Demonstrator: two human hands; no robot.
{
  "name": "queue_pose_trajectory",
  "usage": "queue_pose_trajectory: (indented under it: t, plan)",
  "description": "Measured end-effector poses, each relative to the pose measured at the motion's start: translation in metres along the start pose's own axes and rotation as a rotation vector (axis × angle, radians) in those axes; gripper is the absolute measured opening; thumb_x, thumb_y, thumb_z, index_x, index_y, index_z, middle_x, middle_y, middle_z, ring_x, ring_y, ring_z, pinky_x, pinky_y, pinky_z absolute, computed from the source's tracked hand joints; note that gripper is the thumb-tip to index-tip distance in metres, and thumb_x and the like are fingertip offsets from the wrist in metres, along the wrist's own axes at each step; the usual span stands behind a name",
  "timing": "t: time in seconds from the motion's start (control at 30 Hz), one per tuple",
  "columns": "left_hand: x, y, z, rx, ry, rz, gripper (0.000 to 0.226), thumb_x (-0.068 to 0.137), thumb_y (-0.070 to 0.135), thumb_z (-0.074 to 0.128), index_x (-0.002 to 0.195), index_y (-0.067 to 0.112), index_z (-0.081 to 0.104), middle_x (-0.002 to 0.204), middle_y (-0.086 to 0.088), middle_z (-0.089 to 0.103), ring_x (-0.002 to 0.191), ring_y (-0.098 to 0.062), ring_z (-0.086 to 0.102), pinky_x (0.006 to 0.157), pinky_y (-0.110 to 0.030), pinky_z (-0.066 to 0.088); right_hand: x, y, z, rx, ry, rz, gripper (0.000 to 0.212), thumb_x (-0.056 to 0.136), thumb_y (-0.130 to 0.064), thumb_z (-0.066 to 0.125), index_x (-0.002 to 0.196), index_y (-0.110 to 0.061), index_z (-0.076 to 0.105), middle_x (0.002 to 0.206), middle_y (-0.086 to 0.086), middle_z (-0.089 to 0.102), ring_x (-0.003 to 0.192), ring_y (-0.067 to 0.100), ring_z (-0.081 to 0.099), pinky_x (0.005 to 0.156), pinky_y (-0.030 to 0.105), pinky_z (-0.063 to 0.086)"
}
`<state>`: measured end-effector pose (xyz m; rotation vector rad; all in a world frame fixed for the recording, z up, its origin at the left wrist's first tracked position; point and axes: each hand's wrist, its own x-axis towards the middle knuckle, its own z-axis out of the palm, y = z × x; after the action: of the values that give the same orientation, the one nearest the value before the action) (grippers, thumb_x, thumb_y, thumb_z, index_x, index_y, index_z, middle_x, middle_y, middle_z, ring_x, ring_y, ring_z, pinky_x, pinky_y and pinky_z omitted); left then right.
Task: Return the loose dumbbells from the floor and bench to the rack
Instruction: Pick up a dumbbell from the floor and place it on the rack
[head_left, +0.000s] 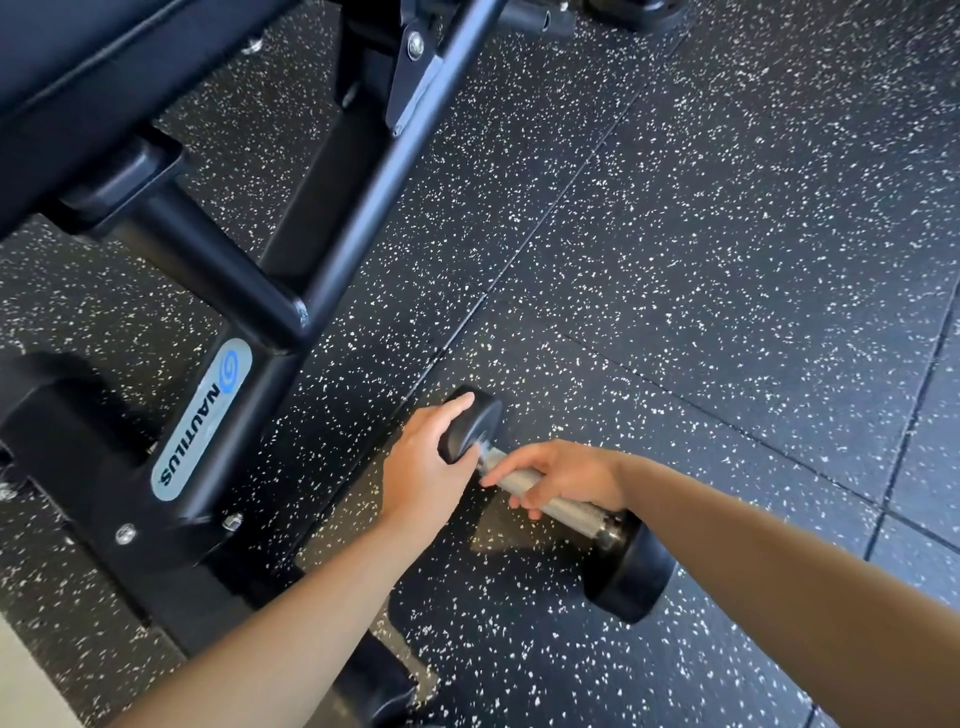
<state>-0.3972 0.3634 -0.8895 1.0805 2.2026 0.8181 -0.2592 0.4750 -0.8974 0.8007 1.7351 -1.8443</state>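
Observation:
A dumbbell (626, 566) with black round heads and a knurled metal handle lies on the speckled black rubber floor, just right of the bench's base. My left hand (423, 462) grips the far head, thumb over its top edge. My right hand (558, 475) curls its fingers round the metal handle near that head. The near head rests on the floor under my right forearm. No rack is in view.
A black weight bench frame (218, 395) with a Nautilus label stands at the left, its padded seat (78, 67) above. More black equipment (613, 13) shows at the top edge. Speckled floor tiles (727, 234) stretch to the right.

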Motion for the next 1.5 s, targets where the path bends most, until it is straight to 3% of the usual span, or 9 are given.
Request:
queue_pose_trajectory:
  t: [0.07, 0.2, 0.37, 0.5, 0.67, 0.8, 0.97, 1.2, 1.5]
  plan:
    - [0.002, 0.003, 0.001, -0.025, 0.014, -0.011, 0.051, 0.079, 0.016, 0.069, 0.122, 0.038, 0.052, 0.113, 0.018, 0.052, 0.098, -0.001, 0.051, 0.08, -0.013, 0.036, -0.002, -0.001, 0.002, -0.02, 0.031, -0.013, 0.042, 0.085, 0.001, 0.055, 0.109, -0.032, 0.063, 0.094, -0.006, 0.059, 0.098, 0.023, 0.063, 0.094, 0.023, 0.034]
    - [0.006, 0.007, 0.0, -0.029, -0.013, 0.015, 0.05, 0.077, 0.012, 0.07, 0.12, 0.034, 0.056, 0.113, 0.016, 0.054, 0.098, -0.002, 0.052, 0.079, -0.006, 0.036, -0.007, -0.004, 0.013, -0.05, 0.149, -0.011, 0.042, 0.086, 0.002, 0.05, 0.11, -0.029, 0.062, 0.086, -0.011, 0.052, 0.084, 0.015, 0.053, 0.066, 0.007, 0.038]
    - [0.024, 0.045, -0.016, 0.038, -0.117, 0.19, 0.052, 0.073, 0.004, 0.071, 0.117, 0.03, 0.06, 0.115, 0.012, 0.058, 0.102, -0.005, 0.056, 0.092, -0.016, 0.041, -0.034, -0.016, 0.021, 0.154, 0.312, -0.037, 0.046, 0.081, 0.011, 0.048, 0.102, -0.027, 0.062, 0.103, -0.005, 0.051, 0.082, 0.015, 0.054, 0.067, 0.015, 0.046]
    - [0.031, 0.115, -0.05, 0.021, -0.236, 0.302, 0.054, 0.071, -0.004, 0.069, 0.117, 0.024, 0.061, 0.11, 0.01, 0.056, 0.099, -0.001, 0.052, 0.089, -0.002, 0.036, -0.089, -0.054, 0.023, 0.264, 0.41, -0.084, 0.042, 0.082, 0.011, 0.047, 0.096, -0.028, 0.057, 0.106, -0.001, 0.051, 0.077, 0.017, 0.053, 0.069, 0.027, 0.049]
    - [0.018, 0.216, -0.108, -0.051, -0.294, 0.439, 0.053, 0.069, -0.004, 0.069, 0.114, 0.021, 0.063, 0.106, 0.009, 0.055, 0.098, -0.003, 0.054, 0.089, -0.011, 0.041, -0.189, -0.124, 0.019, 0.295, 0.489, -0.111, 0.05, 0.082, 0.01, 0.048, 0.103, -0.035, 0.053, 0.1, 0.005, 0.053, 0.084, 0.028, 0.054, 0.076, 0.038, 0.047]
    - [0.003, 0.302, -0.16, -0.104, -0.318, 0.454, 0.052, 0.069, -0.001, 0.071, 0.112, 0.028, 0.063, 0.099, 0.018, 0.053, 0.097, -0.005, 0.054, 0.089, -0.013, 0.04, -0.27, -0.188, 0.019, 0.322, 0.553, -0.15, 0.062, 0.083, 0.011, 0.051, 0.098, -0.049, 0.049, 0.106, -0.005, 0.049, 0.091, 0.017, 0.056, 0.087, 0.039, 0.048]
    - [-0.023, 0.409, -0.222, -0.169, -0.343, 0.521, 0.051, 0.068, 0.006, 0.071, 0.11, 0.032, 0.062, 0.095, 0.021, 0.052, 0.094, -0.006, 0.056, 0.089, -0.018, 0.042, -0.369, -0.269, 0.024, 0.404, 0.659, -0.171, 0.06, 0.082, 0.016, 0.046, 0.096, -0.042, 0.048, 0.082, -0.015, 0.044, 0.059, -0.001, 0.051, 0.063, 0.022, 0.045]
    - [-0.066, 0.537, -0.304, -0.267, -0.294, 0.595, 0.051, 0.065, 0.001, 0.074, 0.108, 0.026, 0.062, 0.1, 0.019, 0.053, 0.094, 0.016, 0.049, 0.087, -0.003, 0.033, -0.498, -0.37, 0.03, 0.407, 0.752, -0.115, 0.065, 0.081, 0.012, 0.053, 0.094, -0.052, 0.048, 0.077, -0.001, 0.05, 0.064, 0.019, 0.05, 0.065, 0.04, 0.05]
    - [-0.138, 0.648, -0.388, -0.37, -0.325, 0.683, 0.047, 0.063, 0.01, 0.072, 0.107, 0.023, 0.064, 0.101, 0.015, 0.057, 0.094, 0.015, 0.051, 0.086, -0.005, 0.036, -0.629, -0.459, 0.074, 0.447, 0.908, -0.098, 0.067, 0.079, 0.016, 0.049, 0.092, -0.051, 0.049, 0.067, -0.003, 0.042, 0.056, 0.012, 0.039, 0.053, 0.025, 0.036]
